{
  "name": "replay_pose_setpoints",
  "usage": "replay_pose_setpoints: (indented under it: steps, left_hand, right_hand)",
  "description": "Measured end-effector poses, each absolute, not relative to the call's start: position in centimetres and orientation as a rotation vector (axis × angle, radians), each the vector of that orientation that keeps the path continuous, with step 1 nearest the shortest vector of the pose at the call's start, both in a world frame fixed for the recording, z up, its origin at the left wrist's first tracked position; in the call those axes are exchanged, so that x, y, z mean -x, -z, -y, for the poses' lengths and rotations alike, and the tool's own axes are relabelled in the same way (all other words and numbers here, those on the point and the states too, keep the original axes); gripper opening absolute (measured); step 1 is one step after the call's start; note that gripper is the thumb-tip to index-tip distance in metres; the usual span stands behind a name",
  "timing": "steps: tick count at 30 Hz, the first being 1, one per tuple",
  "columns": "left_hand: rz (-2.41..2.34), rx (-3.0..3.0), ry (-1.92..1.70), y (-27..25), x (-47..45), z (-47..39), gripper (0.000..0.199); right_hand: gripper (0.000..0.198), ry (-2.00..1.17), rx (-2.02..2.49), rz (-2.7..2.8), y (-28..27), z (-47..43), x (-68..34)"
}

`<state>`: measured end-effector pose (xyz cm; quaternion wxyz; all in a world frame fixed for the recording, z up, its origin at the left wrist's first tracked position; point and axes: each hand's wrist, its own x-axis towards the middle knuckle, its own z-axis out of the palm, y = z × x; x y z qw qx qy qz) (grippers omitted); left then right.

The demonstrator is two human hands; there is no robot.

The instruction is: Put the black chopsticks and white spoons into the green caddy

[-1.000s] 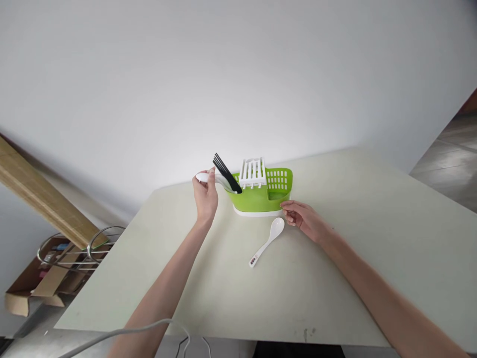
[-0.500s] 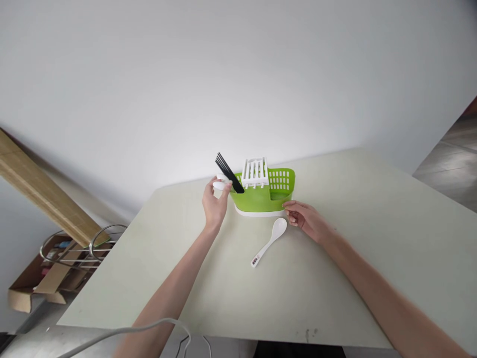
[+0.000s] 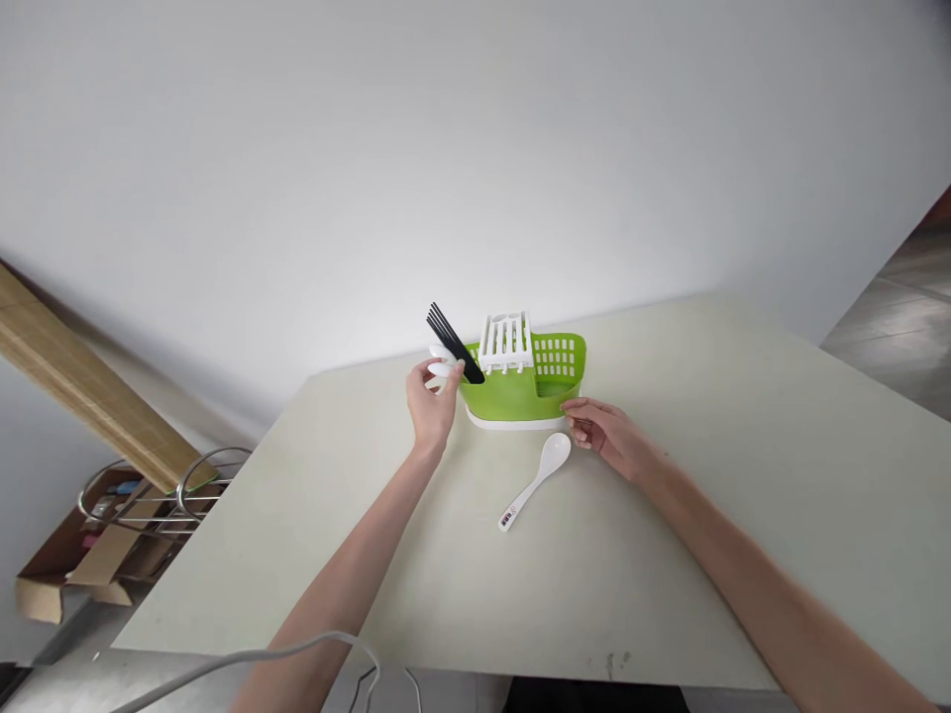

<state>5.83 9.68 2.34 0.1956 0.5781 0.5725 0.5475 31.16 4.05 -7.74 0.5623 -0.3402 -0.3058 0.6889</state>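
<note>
A green cutlery holder [image 3: 505, 402] with a white base stands on the table, a white slatted rack [image 3: 506, 342] across its middle. Black chopsticks [image 3: 452, 337] lean out of its left end. Beside them, my left hand [image 3: 432, 404] is closed with thumb and fingers around a white spoon [image 3: 439, 370]; another white spoon bowl [image 3: 441, 352] shows just behind. My right hand [image 3: 605, 434] has its fingers curled, the fingertips at the holder's front right corner. In front of the holder a loose white spoon [image 3: 536, 479] lies on the table, bowl toward my right hand.
The pale table [image 3: 654, 584] reaches back to a white wall [image 3: 475, 178]. Past its left edge are a metal wire rack [image 3: 178, 495], an opened cardboard box [image 3: 45, 584] and a rolled bamboo mat [image 3: 89, 376]. A grey cable [image 3: 245, 656] crosses the near left.
Almost nothing differs. The view has shifted slightly; both hands keep their places at the two ends of the holder, and the loose spoon lies where it was.
</note>
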Motion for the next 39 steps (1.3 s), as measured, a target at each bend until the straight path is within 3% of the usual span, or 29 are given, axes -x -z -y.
replay_pose_setpoints:
  steps: [9, 12, 14, 16, 20, 28, 39]
  left_hand:
    - [-1.578, -1.762, -1.69, -2.1, -5.5, -8.0, 0.055]
    - [-1.461, -2.013, -1.831, -2.0, -5.5, -6.1, 0.047]
    - [-1.288, -2.309, -1.64, -1.5, -5.6, -4.6, 0.035]
    - [-1.088, -2.58, -1.227, -0.6, -5.9, -3.1, 0.026]
    - [-0.895, -2.759, -0.684, 1.5, -7.2, -1.2, 0.03]
    - [-0.925, -2.559, -0.555, 4.8, -10.3, -1.3, 0.061]
    - [-0.927, -2.455, -0.693, 6.2, -11.1, -2.1, 0.049]
  right_hand:
    - [0.028, -1.625, 0.804, 0.724, 7.8, -4.1, -31.2]
    - [0.028, -1.623, 0.806, 0.722, 7.7, -4.0, -31.3]
    - [0.027, -1.623, 0.804, 0.721, 7.6, -4.0, -31.3]
    - [0.027, -1.622, 0.801, 0.72, 7.6, -3.9, -31.2]
    - [0.026, -1.616, 0.812, 0.717, 7.5, -4.0, -31.1]
    - [0.026, -1.61, 0.838, 0.721, 7.7, -4.1, -31.2]
    - [0.026, -1.617, 0.814, 0.704, 7.6, -4.0, -31.3]
